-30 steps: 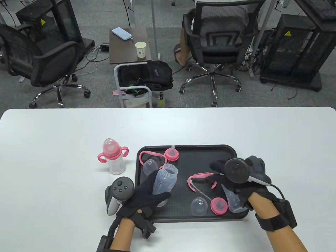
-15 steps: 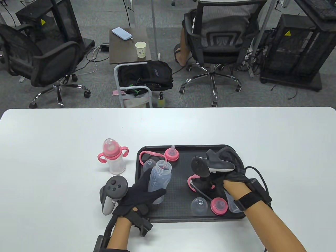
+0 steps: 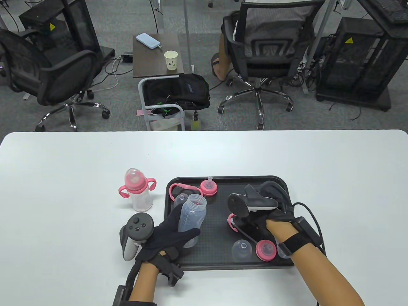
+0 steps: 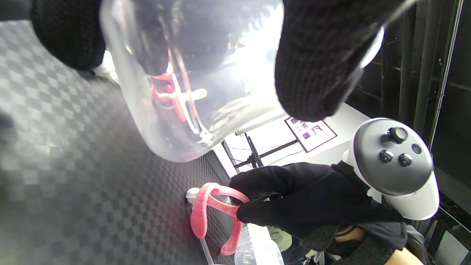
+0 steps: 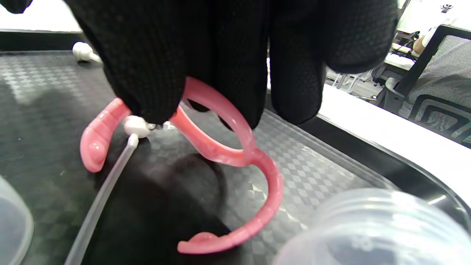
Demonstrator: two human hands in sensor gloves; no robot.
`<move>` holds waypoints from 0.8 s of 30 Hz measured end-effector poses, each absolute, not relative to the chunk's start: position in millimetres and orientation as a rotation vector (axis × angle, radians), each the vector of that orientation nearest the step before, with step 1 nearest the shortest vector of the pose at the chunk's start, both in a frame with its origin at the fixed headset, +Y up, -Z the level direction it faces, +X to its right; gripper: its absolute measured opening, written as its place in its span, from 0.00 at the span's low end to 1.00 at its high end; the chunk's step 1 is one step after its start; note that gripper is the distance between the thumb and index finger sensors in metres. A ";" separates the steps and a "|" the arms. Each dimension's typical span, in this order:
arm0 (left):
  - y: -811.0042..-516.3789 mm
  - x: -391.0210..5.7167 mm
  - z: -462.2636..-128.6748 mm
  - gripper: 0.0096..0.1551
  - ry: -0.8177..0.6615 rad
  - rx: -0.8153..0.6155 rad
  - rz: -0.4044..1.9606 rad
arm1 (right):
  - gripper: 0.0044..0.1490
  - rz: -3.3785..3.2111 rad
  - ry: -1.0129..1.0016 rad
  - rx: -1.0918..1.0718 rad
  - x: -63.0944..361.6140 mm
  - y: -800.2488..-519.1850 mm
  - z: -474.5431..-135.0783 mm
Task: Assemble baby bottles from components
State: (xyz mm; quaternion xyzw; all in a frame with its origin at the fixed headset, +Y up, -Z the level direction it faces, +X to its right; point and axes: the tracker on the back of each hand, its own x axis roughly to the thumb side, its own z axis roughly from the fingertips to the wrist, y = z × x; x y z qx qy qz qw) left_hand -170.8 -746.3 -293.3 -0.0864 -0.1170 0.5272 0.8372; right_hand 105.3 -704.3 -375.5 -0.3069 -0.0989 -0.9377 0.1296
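Bottle body (image 3: pixel 192 216), clear and uncapped, is tilting up and away over the left part of the black tray (image 3: pixel 223 259), its threaded open mouth pointing to the far side and its long axis running near to far. Left hand (image 3: pixel 169 237) is gripping it around the lower half, thumb on one side and fingers wrapped round the other; the left wrist view shows the fingers (image 4: pixel 316 62) pressing on the rounded clear base. Faint graduation marks are showing on the wall, too small to read.

Right hand (image 3: pixel 258 220) is reaching down to the tray's middle, fingertips closing on the ring of a pink handle collar (image 5: pixel 235 154), whose two curved grips are lying on the tray. A thin clear straw (image 5: pixel 99 206) with a white tip is lying just beside it.

Near the front edge are sitting a clear dome cap (image 3: pixel 241 250) and a pink screw ring (image 3: pixel 265 250), side by side. An assembled pink-handled bottle (image 3: pixel 137 190) is standing upright on the white table (image 3: pixel 63 191), left of the tray.
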 end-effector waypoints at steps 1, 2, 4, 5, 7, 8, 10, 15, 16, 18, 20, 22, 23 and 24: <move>-746.4 -171.0 -293.5 0.57 -0.247 -0.183 1.116 | 0.31 -2.725 -0.269 -0.891 105.2 -704.3 -375.4; -746.3 -171.2 -293.5 0.57 -0.246 -0.183 1.118 | 0.31 -2.721 -0.263 -0.891 105.2 -704.3 -375.4; -746.2 -171.3 -293.6 0.57 -0.245 -0.185 1.119 | 0.31 -2.728 -0.267 -0.889 105.8 -703.7 -375.3; -746.3 -171.3 -293.5 0.57 -0.244 -0.184 1.117 | 0.31 -2.735 -0.263 -0.889 106.4 -703.9 -375.1; -746.3 -171.3 -293.5 0.57 -0.244 -0.186 1.115 | 0.31 -2.741 -0.256 -0.884 107.6 -702.8 -375.1; -746.3 -171.2 -293.5 0.57 -0.244 -0.186 1.113 | 0.31 -2.748 -0.257 -0.880 108.4 -701.9 -374.8; -746.4 -171.2 -293.6 0.57 -0.245 -0.187 1.114 | 0.30 -2.788 -0.224 -0.884 110.5 -699.2 -374.6; -746.7 -171.1 -293.7 0.57 -0.244 -0.187 1.108 | 0.30 -2.879 -0.158 -0.857 118.7 -678.9 -372.5; -746.7 -170.9 -293.7 0.57 -0.245 -0.189 1.107 | 0.30 -2.894 -0.139 -0.856 120.1 -674.7 -371.4; -746.9 -170.1 -293.7 0.57 -0.247 -0.193 1.101 | 0.30 -2.953 -0.066 -0.862 125.1 -659.5 -367.8; -747.4 -169.3 -293.5 0.57 -0.248 -0.194 1.095 | 0.30 -3.003 -0.007 -0.860 130.3 -644.8 -363.7; -747.8 -168.1 -293.5 0.57 -0.251 -0.202 1.086 | 0.30 -3.055 0.074 -0.868 135.2 -631.0 -359.0; -748.2 -167.2 -293.4 0.57 -0.252 -0.202 1.079 | 0.30 -3.078 0.114 -0.870 137.7 -623.5 -356.0; -748.3 -166.5 -293.4 0.57 -0.254 -0.205 1.073 | 0.30 -3.093 0.143 -0.874 139.2 -617.9 -353.4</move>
